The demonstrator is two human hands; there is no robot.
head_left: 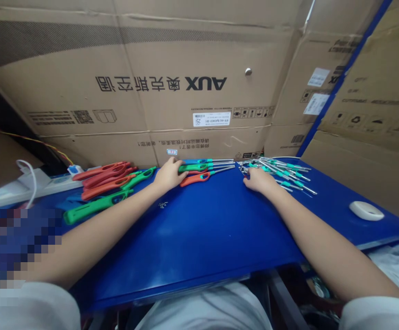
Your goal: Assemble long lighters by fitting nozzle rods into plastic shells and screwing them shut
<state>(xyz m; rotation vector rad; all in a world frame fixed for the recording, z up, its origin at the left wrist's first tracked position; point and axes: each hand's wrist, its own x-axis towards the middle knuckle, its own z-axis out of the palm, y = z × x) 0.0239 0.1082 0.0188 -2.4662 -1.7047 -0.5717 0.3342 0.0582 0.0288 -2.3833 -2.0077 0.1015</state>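
My left hand (168, 175) is closed at the handle ends of several lighter-like tools with metal rods; a green one (193, 168) lies at its fingertips, with an orange one (195, 178) just below and a blue one behind. At the right, my right hand (257, 179) is closed at the left edge of a pile of metal rods with teal collars (294, 174); what its fingers hold is too small to make out. Several red, orange and green handles (98, 204) lie in a heap left of my left hand.
The blue table (213, 233) stretches toward me. A white oval object (366, 211) sits at the right. Cardboard sheets (144, 114) stand along the back and right. At the far left are a white power strip (53, 184) and cables.
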